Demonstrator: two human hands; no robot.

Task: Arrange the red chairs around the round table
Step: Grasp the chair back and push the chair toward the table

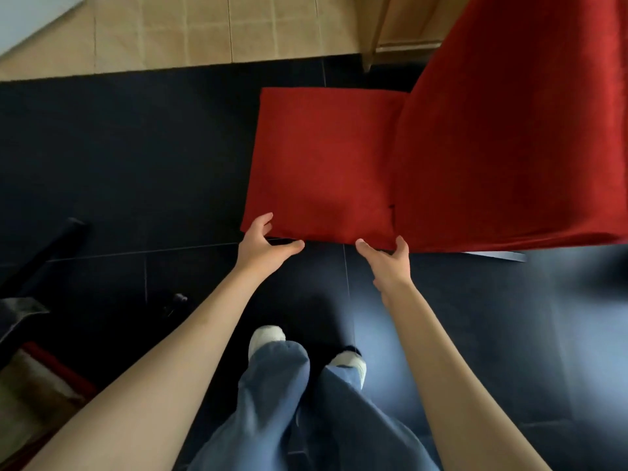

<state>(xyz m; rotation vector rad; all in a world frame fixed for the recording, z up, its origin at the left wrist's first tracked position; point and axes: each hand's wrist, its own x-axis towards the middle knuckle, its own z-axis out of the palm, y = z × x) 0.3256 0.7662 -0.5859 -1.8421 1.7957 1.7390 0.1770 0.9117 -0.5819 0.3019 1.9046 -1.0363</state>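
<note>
We see a red chair [424,158] filling the upper right of the frame, standing on the dark tiled floor [119,164]. Our left hand [261,244] and right hand [390,263] reach to the seat's near edge at centre frame, fingers spread loosely and grasping nothing.

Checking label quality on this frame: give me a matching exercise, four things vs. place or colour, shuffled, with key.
Things:
1. left hand
2. right hand
3. chair back
4. floor tiles

Descriptions:
A. dark, under the chair
B. tall red panel, on the right in view
C. at the seat's near left corner
D. at the near edge where seat meets back

Pairs: 1-C, 2-D, 3-B, 4-A
</note>
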